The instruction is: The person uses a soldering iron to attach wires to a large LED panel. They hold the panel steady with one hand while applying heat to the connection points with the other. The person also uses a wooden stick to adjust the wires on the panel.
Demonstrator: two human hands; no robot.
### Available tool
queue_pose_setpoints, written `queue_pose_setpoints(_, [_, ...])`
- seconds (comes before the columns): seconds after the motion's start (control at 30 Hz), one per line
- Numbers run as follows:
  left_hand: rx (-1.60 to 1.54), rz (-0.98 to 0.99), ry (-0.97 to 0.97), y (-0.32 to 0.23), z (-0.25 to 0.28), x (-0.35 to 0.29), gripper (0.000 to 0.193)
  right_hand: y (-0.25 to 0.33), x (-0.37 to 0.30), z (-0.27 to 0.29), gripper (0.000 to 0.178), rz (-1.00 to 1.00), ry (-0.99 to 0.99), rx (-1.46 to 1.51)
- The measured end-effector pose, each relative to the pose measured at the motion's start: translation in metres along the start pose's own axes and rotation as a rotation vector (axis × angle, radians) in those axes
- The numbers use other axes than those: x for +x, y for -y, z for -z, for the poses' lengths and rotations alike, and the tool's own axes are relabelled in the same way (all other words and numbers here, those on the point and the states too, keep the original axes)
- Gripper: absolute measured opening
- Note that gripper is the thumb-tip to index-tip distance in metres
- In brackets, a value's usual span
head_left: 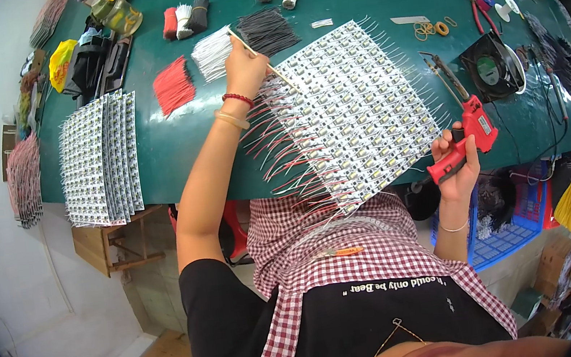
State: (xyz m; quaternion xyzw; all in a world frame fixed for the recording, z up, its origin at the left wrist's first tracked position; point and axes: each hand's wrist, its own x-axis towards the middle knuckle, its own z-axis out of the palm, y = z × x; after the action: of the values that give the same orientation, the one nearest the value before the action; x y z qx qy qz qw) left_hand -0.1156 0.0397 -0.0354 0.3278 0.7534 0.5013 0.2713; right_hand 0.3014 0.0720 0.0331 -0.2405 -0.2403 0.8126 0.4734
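My left hand [245,67] is closed around a thin wooden stick [283,79], whose lower tip meets the upper left part of a white LED circuit board panel [356,110]. Red, white and black wires [282,153] stick out along the panel's left side, and short wires fringe its right side. My right hand [457,162] grips a red soldering gun [477,128] by its handle, right of the panel, with its tip pointing up and away from the board. Above my left hand lie loose piles of white wires [212,54] and black wires [268,31]; red wires [174,86] are further left.
More LED panels [99,161] are stacked at the table's left edge. Tied wire bundles [187,18] stand at the back. A black fan [492,65], pliers [483,13], and a tape roll [441,29] lie on the right. A blue crate [502,243] sits below the table.
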Motion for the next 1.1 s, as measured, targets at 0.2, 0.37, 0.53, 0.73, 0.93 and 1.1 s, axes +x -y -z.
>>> queue_pose_setpoints(0.2, [0.211,-0.042,-0.175,0.015,-0.003,-0.007,0.075,-0.005,0.001,0.009,0.036,-0.011,0.074,0.028])
queue_pose_setpoints(0.37, [-0.099,0.007,-0.213,0.011,0.011,-0.014,0.067,-0.005,-0.002,0.006,0.037,-0.013,0.075,0.038])
queue_pose_setpoints(0.53, [-0.515,0.082,-0.109,-0.016,0.019,-0.011,0.039,-0.003,-0.002,0.002,0.036,0.000,0.080,0.016])
queue_pose_setpoints(0.73, [-0.290,0.064,-0.107,-0.010,0.004,0.008,0.039,-0.005,-0.003,-0.001,0.035,-0.003,0.082,0.008])
queue_pose_setpoints(0.93, [-0.027,0.073,-0.127,0.015,0.017,0.019,0.063,-0.003,-0.003,0.003,0.035,-0.001,0.077,0.002])
queue_pose_setpoints(1.1, [-0.291,0.051,-0.179,-0.015,0.027,0.009,0.044,0.000,-0.004,0.003,0.036,0.005,0.066,0.022])
